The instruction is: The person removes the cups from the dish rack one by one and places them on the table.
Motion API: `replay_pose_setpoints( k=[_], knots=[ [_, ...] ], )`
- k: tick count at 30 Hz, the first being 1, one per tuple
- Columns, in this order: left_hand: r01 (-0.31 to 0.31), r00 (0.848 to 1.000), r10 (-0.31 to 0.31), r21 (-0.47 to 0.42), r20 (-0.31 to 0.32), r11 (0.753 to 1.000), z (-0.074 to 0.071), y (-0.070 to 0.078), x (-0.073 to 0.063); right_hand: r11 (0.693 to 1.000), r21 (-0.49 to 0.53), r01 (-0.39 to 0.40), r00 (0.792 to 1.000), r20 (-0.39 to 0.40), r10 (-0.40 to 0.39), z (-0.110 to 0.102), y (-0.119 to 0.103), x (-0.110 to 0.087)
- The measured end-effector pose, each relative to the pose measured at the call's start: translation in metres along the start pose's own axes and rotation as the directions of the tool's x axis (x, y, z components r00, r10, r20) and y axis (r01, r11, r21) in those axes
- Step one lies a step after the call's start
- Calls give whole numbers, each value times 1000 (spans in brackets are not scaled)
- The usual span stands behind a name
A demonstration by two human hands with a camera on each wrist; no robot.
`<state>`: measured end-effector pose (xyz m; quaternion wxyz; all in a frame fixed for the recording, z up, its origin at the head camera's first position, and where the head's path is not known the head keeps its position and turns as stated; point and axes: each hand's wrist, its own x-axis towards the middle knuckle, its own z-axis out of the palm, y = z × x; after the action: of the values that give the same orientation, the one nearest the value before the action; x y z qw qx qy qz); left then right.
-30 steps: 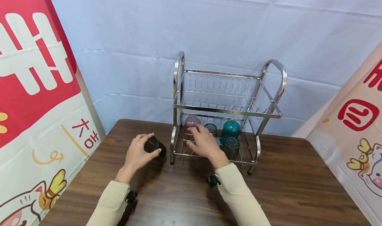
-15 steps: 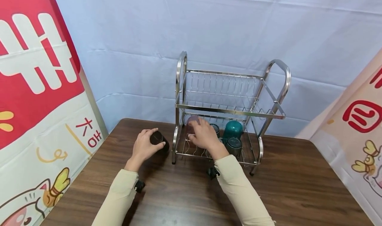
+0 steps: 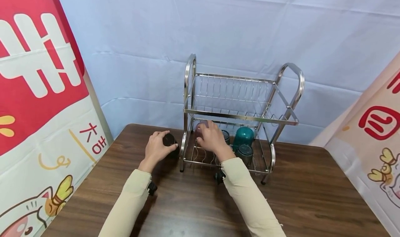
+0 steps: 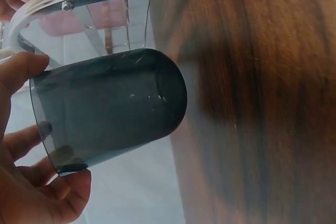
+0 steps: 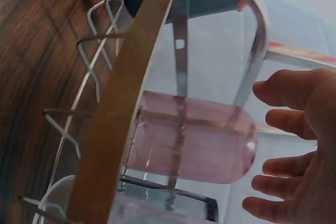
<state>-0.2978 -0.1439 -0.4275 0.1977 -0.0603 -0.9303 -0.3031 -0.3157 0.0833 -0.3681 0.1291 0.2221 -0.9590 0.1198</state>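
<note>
My left hand (image 3: 156, 147) grips a dark grey see-through cup (image 4: 115, 108) by its rim, just left of the metal rack (image 3: 240, 117). Its rounded bottom points down at the table in the left wrist view; whether it touches the wood I cannot tell. A pink see-through cup (image 5: 194, 140) stands upside down on the rack's lower shelf, at the left end. Near its rounded end my right hand (image 3: 214, 138) is held with fingers spread, apart from the cup in the right wrist view.
Also on the lower shelf, right of the pink cup, are a teal cup (image 3: 243, 136), a dark cup (image 3: 244, 153) at the front and another dark cup (image 3: 226, 135) behind. A wooden table (image 3: 312, 185) carries the rack. Cloth (image 3: 140, 73) hangs behind.
My left hand has carried the dark cup rightward and slightly away, closer to the rack's left leg. The right hand has shifted a little around the pink cup. The head view has turned slightly left.
</note>
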Motion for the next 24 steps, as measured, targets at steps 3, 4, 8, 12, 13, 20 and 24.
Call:
replay_pose_setpoints(
  k=[3,4,8,12,13,20,24],
  knots=[
    [21,1000,-21,7,9,1000,2,0,5,1000,-2,-9,1000,9,9,2,2,5],
    [29,999,-30,11,14,999,3,1,7,1000,-4,-13,1000,14,13,3,3,6],
    [59,997,-61,34,40,998,6,4,12,1000,7,-25,999,31,25,4,4,11],
    [74,996,-77,53,47,996,7,6,15,999,18,-40,998,45,39,6,6,13],
    [76,996,-79,55,46,996,8,6,16,999,20,-42,998,45,41,7,7,14],
    [88,994,-93,84,64,993,8,6,20,997,73,-27,1000,1,27,19,11,18],
    [81,992,-89,91,94,993,10,9,22,991,128,-35,999,-23,38,26,13,20]
  ],
)
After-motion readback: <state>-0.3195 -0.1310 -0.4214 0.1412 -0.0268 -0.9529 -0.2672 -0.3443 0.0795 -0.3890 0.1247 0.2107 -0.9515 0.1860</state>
